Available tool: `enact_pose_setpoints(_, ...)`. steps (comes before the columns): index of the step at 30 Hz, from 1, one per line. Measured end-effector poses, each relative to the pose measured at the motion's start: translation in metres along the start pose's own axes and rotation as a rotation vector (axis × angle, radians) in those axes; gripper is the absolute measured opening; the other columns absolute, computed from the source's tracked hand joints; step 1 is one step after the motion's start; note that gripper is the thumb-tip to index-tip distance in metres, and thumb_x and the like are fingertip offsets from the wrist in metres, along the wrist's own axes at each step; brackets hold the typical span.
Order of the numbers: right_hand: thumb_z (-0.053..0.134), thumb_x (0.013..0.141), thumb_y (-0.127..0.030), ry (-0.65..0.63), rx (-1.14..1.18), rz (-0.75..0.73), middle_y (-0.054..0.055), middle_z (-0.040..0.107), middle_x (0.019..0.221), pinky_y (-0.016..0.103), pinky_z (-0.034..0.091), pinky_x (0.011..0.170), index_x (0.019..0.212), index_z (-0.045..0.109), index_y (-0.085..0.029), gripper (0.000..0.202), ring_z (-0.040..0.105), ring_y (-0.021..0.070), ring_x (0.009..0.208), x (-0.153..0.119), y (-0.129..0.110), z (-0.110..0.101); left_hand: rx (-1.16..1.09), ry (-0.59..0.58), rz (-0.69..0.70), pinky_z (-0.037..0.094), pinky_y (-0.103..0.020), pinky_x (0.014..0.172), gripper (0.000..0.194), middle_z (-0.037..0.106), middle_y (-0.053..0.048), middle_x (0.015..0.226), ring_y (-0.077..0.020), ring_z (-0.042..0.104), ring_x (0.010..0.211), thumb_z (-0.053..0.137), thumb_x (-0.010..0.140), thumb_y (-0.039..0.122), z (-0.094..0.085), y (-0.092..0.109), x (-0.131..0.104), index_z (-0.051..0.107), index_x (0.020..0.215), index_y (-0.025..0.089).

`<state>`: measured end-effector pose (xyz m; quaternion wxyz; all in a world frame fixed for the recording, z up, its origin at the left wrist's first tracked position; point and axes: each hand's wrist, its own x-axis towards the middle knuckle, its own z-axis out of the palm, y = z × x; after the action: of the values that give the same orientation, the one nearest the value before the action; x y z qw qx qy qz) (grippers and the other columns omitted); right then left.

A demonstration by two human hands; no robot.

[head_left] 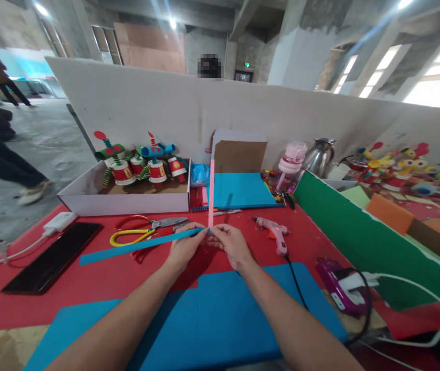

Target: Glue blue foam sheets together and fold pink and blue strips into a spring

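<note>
Both my hands meet over the red tabletop, pinching two paper strips where their ends join. A blue paper strip (127, 247) runs out to the left from the fingers of my left hand (187, 245). The pink paper strip (211, 190) points away from me, its near end between the fingertips of my left hand and my right hand (231, 245). Just beyond my left hand lie scissors (135, 234) with red and yellow handles. To the right of my right hand rests a pink glue gun (276, 232) with a red light on it.
A white box (127, 201) holds several paper-cup figures (122, 172). Blue card (239, 188) lies at the back, and a large blue sheet (212, 314) under my forearms. A black phone (52, 257) is at left, a purple power strip (336, 288) and green board (359, 237) at right.
</note>
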<state>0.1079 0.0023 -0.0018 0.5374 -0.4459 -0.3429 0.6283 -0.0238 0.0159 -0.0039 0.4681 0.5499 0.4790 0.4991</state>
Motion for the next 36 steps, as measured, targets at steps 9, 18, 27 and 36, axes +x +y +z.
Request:
enact_pose_setpoints(9,0.078,0.057,-0.049,0.014,-0.178,-0.121,0.000,0.066,0.056,0.027,0.053,0.060,0.066,0.067,-0.016,0.035,0.063,0.0128,0.054,0.0017,0.0005,-0.0039,-0.229,-0.106,-0.106,0.041,-0.023,0.055,0.028,0.057,0.001,0.057,-0.0123,0.052,0.055,0.070,0.065,0.042,0.0008,-0.0012,-0.0037,0.058,0.060,0.017)
enact_pose_setpoints(18,0.080,0.052,-0.048,0.019,-0.206,-0.053,0.000,0.065,0.057,0.025,0.050,0.057,0.066,0.068,-0.016,0.036,0.059,0.0109,0.052,-0.0004,-0.0028,-0.0036,-0.098,-0.060,-0.046,0.041,-0.024,0.055,0.029,0.055,0.002,0.052,-0.0117,0.050,0.053,0.072,0.064,0.042,-0.0020,0.0022,-0.0005,0.059,0.058,0.017)
enact_pose_setpoints(27,0.081,0.051,-0.040,0.113,-0.006,-0.112,0.000,0.067,0.061,0.030,0.054,0.069,0.067,0.070,-0.018,0.030,0.063,0.0142,0.060,0.0000,-0.0011,-0.0001,-0.305,-0.153,-0.127,0.044,-0.023,0.057,0.031,0.061,-0.001,0.063,-0.0109,0.052,0.058,0.075,0.064,0.043,-0.0005,0.0014,-0.0013,0.066,0.071,0.014)
enact_pose_setpoints(36,0.082,0.051,-0.039,0.093,-0.041,-0.088,0.001,0.068,0.063,0.032,0.053,0.073,0.069,0.073,-0.018,0.030,0.064,0.0150,0.061,-0.0029,0.0036,0.0041,-0.242,-0.095,-0.102,0.045,-0.024,0.054,0.032,0.058,0.001,0.058,-0.0112,0.052,0.054,0.075,0.063,0.044,-0.0019,-0.0003,-0.0011,0.062,0.068,0.015)
